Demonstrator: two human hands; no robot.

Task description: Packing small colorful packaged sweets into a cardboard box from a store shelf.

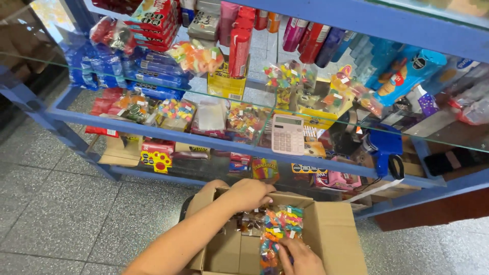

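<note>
Inside the box (336,239), the left hand (249,194) curled over dark candy bags (248,221) while the right hand (303,257) pinched colourful bags (280,224).

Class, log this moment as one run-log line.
left hand: inside cardboard box | right hand: touching candy bags | backdrop: blue glass shelves

Light: bright daylight all around you.
Glare: white shine on the glass shelf (254,97) above your hands.
Shadows: soft, dark inside the cardboard box (331,229).
Blur: your right hand (303,257) looks a little fuzzy.
</note>
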